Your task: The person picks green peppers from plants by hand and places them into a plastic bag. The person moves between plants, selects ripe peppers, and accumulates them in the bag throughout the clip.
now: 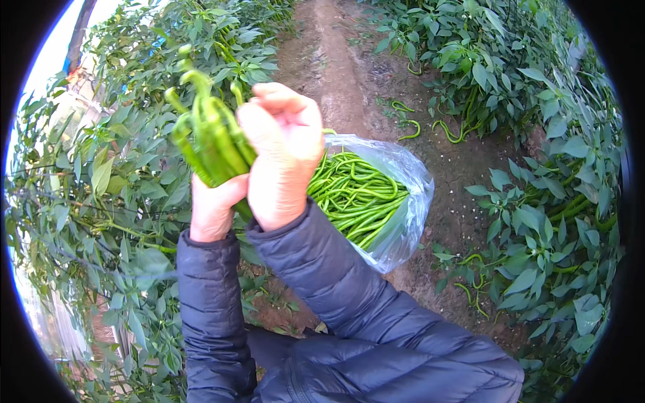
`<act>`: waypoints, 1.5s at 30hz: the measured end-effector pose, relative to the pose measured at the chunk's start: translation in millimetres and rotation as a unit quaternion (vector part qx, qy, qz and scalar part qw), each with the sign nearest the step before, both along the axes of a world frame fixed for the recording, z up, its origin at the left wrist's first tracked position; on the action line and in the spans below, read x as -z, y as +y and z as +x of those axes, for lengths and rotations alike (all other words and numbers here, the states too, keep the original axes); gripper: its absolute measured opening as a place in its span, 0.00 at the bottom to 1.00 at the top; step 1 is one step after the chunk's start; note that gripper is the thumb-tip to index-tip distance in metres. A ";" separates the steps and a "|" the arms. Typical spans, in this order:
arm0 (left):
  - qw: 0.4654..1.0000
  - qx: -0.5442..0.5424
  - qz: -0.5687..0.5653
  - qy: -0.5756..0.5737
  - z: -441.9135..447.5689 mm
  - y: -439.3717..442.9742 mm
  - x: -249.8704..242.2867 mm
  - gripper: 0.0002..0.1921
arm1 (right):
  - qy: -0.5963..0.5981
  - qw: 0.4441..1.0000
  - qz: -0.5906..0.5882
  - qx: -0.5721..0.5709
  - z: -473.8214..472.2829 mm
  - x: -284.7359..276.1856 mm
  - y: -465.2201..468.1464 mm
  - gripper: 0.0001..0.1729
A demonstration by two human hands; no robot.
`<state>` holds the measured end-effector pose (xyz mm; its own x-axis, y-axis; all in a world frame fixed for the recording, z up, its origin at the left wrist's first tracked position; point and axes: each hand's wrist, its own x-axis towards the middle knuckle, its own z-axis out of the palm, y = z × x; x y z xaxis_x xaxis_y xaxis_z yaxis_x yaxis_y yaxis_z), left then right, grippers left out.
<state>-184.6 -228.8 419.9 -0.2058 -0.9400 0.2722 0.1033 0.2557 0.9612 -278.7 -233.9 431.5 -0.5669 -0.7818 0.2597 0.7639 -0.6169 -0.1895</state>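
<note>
My left hand [214,209] grips a bunch of long green chili peppers [214,136], their curved stems sticking up and slightly blurred. Against the bunch's right side is my right hand [287,151], thumb and curled fingers apart, with nothing visible between them; whether it touches the peppers is unclear. Just beyond my right wrist, a clear plastic bag [415,189] stands on the soil with its mouth wide. Many slender green peppers [363,194] fill it, partly hidden by my right hand and sleeve.
Leafy pepper plants [136,156] crowd the left side, and more pepper plants [529,252] line the right. Between them runs a bare dirt path [335,65]. Several peppers lie or hang low near the soil, including a curved one [411,130] behind the bag.
</note>
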 end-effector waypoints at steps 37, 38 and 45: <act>0.405 0.269 -0.243 -0.839 -152.6 -121.5 204.9 0.10 | 0.585 0.589 0.528 0.177 -244.6 270.9 57.7 0.17; 0.440 0.283 -0.236 -0.819 -168.1 -120.8 229.0 0.10 | 0.574 0.597 0.533 0.174 -243.5 269.8 57.4 0.16; 0.779 0.167 -0.187 -0.575 -227.7 -83.8 399.5 0.29 | 0.515 0.648 0.533 0.177 -240.7 262.5 47.1 0.11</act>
<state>-412.3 -312.6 20.4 -0.7318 -0.6809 -0.0309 -0.6502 0.6838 0.3311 -519.3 -186.8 169.1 -0.7142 -0.6971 0.0628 -0.2605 0.1815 -0.9483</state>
